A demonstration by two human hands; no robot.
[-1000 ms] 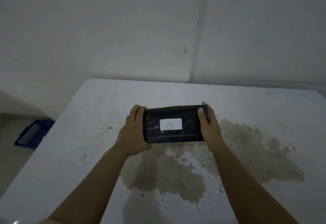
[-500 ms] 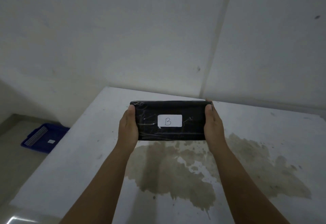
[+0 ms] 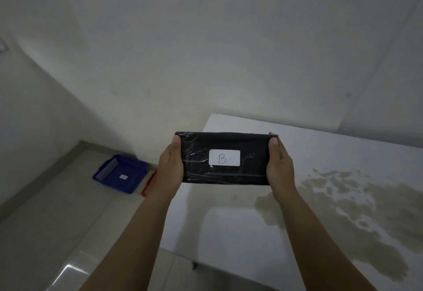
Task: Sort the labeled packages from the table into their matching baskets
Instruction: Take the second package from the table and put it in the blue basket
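Both our hands, left hand (image 3: 170, 167) and right hand (image 3: 279, 167), clamp fingers around the ends of the black B-labelled package (image 3: 225, 158) above the table (image 3: 332, 153).

Black package (image 3: 225, 171) labelled B, left hand (image 3: 170, 167), right hand (image 3: 279, 167), blue basket (image 3: 119, 174)

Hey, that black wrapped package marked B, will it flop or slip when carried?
The black package probably stays stiff: it spans straight between left hand and right hand. Its glossy wrap looks slippery. Likely light, given the end-only grip.
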